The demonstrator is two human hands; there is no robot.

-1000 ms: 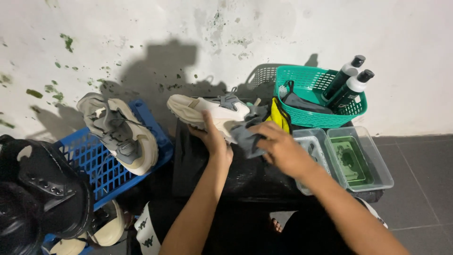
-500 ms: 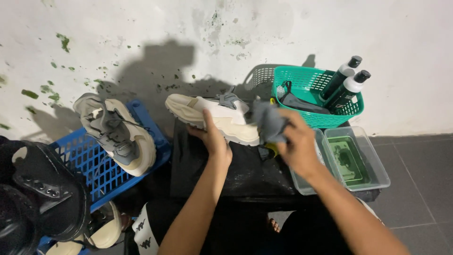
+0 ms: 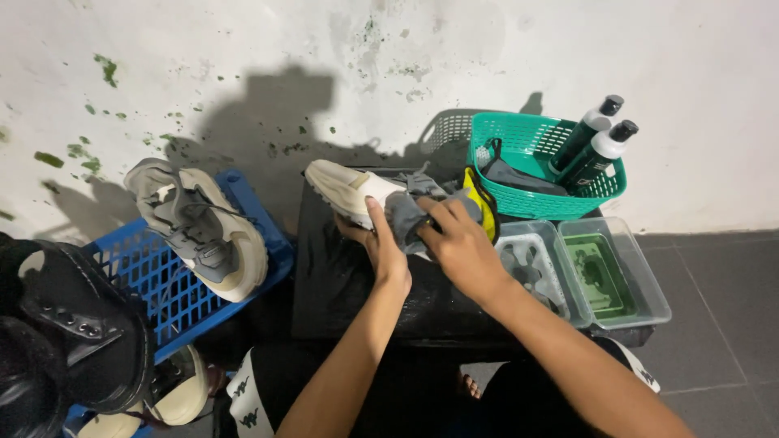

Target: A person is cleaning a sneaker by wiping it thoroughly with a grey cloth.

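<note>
A cream sneaker [image 3: 350, 188] lies on its side on a black-covered low table [image 3: 333, 284], its toe pointing away from the hands toward the person's left. The left hand [image 3: 381, 243] clasps it from the near side, thumb raised along the upper, fingers curled under where they cannot be seen. The right hand [image 3: 456, 245] presses a grey cloth [image 3: 403, 212] against the shoe's heel end, fingers bunched around the fabric. Just beyond the right hand's knuckles a yellow-and-black item [image 3: 487, 209] peeks out, partly hidden by the hand. Further out on that side stands a teal basket [image 3: 531, 207] holding two dark bottles with white necks [image 3: 596, 146] and a dark cloth. To the right of the right forearm sit two clear plastic tubs [image 3: 649, 284], one with greyish water, one with green. Well to the left of the left hand, a grey-and-cream sneaker [image 3: 203, 231] rests on a blue crate [image 3: 162, 296], with black boots [image 3: 73, 332] beside it.
</note>
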